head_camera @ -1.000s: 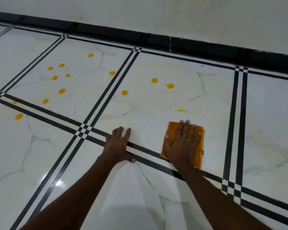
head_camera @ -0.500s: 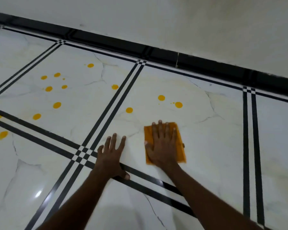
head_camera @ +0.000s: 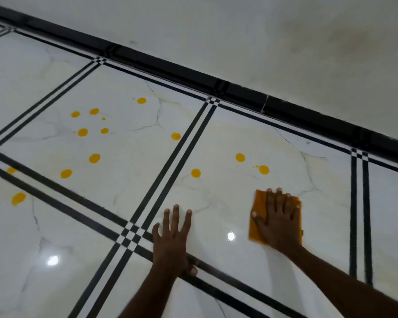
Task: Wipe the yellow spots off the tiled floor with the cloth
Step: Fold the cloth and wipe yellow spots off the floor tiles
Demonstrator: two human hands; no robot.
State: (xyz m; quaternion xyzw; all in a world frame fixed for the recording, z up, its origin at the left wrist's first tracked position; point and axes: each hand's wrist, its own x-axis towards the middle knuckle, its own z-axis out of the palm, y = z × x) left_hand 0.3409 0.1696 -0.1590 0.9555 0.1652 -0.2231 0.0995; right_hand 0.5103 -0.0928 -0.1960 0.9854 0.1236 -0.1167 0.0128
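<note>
Right grip [head_camera: 278, 222] flat, pressing cloth [head_camera: 260, 203] on floor [head_camera: 124, 191].

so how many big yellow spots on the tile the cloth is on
3 spots: one by the left stripes, two beyond the cloth; the cloth may hide more.

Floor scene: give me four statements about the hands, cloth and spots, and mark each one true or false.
1. The right hand lies flat on the orange cloth. True.
2. The left hand holds a second cloth. False: it rests bare on the tiled floor.
3. The cloth covers the yellow spot nearest it. False: that spot lies uncovered, beyond the fingertips.
4. More yellow spots sit on the tile left of the striped joint than on the cloth's tile. True.
</note>
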